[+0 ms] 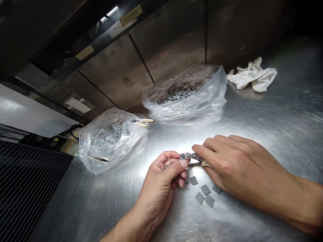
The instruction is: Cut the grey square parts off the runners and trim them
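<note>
Work surface is a brushed stainless steel bench (285, 114), filling the lower right of the frame. Beyond it, upper centre, stand dull metal panels (174, 40) with dark seams and yellow labels (130, 15). A bright light strip (110, 12) shows at upper left. A black ribbed mat (27, 188) lies at lower left, below a white panel (22, 114).

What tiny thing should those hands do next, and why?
I think the left hand and right hand should probably pinch the small metal piece a little more firmly. It looks tiny, and it sits right above the loose gray tiles on the steel table, so if it slipped, it could land among them.
</note>
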`<state>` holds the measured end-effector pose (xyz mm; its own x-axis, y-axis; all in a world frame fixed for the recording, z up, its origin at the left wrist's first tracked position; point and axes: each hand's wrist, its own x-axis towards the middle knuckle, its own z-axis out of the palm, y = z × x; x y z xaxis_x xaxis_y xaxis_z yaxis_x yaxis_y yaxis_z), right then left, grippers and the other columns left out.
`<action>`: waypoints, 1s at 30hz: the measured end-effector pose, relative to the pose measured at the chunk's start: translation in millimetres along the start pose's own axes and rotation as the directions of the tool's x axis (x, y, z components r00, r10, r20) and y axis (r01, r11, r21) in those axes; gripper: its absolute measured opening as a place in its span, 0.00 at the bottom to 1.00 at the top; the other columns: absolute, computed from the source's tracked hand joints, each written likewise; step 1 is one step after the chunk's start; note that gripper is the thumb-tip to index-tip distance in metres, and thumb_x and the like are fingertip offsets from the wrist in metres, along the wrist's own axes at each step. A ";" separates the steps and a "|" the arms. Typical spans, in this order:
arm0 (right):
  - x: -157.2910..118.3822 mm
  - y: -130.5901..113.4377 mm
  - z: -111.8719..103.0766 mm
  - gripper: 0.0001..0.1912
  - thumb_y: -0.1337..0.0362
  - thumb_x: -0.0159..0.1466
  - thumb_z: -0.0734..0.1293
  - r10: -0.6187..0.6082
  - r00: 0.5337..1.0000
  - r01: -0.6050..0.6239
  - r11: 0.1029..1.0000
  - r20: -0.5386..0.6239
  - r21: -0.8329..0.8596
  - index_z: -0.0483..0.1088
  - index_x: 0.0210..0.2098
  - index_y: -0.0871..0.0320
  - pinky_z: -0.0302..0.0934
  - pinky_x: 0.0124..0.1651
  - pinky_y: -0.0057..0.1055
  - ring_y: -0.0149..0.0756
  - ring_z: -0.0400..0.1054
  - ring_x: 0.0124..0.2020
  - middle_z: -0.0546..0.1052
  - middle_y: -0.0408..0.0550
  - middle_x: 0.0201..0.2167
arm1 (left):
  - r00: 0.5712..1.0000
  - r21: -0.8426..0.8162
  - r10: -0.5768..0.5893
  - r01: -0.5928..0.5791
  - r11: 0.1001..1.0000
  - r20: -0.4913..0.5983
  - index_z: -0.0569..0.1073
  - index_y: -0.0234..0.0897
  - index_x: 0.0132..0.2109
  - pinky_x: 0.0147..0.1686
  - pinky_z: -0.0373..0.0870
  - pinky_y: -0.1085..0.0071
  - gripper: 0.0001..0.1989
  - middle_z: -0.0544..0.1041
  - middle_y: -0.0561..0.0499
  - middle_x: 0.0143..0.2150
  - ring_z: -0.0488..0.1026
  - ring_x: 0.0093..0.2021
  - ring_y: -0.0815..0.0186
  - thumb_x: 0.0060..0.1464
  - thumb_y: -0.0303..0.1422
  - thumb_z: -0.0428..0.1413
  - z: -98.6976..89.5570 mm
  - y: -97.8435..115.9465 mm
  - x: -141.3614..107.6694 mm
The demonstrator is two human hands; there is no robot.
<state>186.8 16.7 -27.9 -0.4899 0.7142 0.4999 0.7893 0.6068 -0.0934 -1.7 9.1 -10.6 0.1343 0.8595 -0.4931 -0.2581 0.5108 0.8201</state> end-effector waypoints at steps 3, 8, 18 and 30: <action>0.2 0.2 0.0 0.08 0.75 0.57 0.64 0.001 1.000 -0.001 1.000 0.000 -0.013 0.69 0.30 0.55 0.47 0.31 0.36 0.40 0.65 0.25 0.69 0.42 0.23 | 1.000 0.008 0.000 0.000 1.000 -0.001 0.70 0.35 0.39 0.24 0.62 0.80 0.12 0.73 0.57 0.24 0.64 0.22 0.76 0.52 0.28 0.67 0.5 0.3 -0.1; 0.6 -0.1 -0.7 0.08 0.75 0.57 0.64 0.001 1.000 -0.001 1.000 0.003 -0.025 0.69 0.30 0.55 0.47 0.31 0.36 0.40 0.64 0.24 0.69 0.43 0.24 | 1.000 0.010 0.002 -0.002 1.000 -0.005 0.71 0.35 0.38 0.24 0.61 0.81 0.12 0.73 0.56 0.25 0.64 0.22 0.77 0.51 0.29 0.67 1.2 0.9 -0.9; 1.3 0.1 -0.5 0.07 0.74 0.59 0.64 -0.010 1.000 0.009 1.000 -0.011 -0.029 0.69 0.30 0.55 0.47 0.32 0.37 0.41 0.65 0.25 0.69 0.43 0.24 | 1.000 0.004 0.000 0.000 1.000 -0.001 0.71 0.36 0.39 0.23 0.61 0.81 0.12 0.72 0.57 0.23 0.63 0.22 0.76 0.51 0.29 0.68 0.0 -0.1 0.2; 1.3 -0.6 -1.0 0.08 0.75 0.57 0.65 0.002 1.000 -0.002 1.000 -0.004 -0.021 0.69 0.29 0.55 0.48 0.30 0.36 0.41 0.65 0.24 0.69 0.43 0.23 | 1.000 0.022 -0.001 0.002 1.000 -0.005 0.71 0.36 0.39 0.23 0.61 0.81 0.12 0.72 0.56 0.23 0.63 0.21 0.76 0.52 0.29 0.67 0.9 0.6 -0.1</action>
<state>186.0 17.0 -26.3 -0.4871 0.7139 0.5031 0.7977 0.5982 -0.0766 -1.0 9.3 -9.8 0.1303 0.8587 -0.4956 -0.2367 0.5124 0.8255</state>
